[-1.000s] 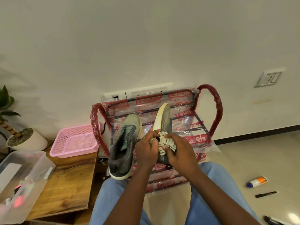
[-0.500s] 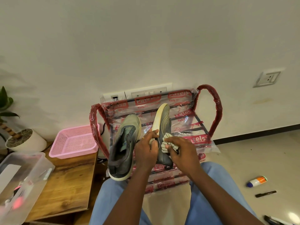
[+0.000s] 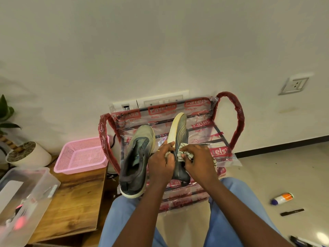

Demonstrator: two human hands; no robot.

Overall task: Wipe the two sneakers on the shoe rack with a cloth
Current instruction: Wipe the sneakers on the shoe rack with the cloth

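At centre frame, my left hand point(image 3: 161, 166) gripped the pale sole edge of the grey sneaker point(image 3: 180, 134), which was tipped on its side. My right hand point(image 3: 200, 160) clutched a bunched striped cloth point(image 3: 183, 152) against its upper. The other sneaker point(image 3: 137, 157) rested just left on the plastic-wrapped shoe rack point(image 3: 237, 118).

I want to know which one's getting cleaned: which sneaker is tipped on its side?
The right sneaker: its pale sole faces sideways, the left hand holds it, the cloth touches it. The left sneaker lies flat, opening up.
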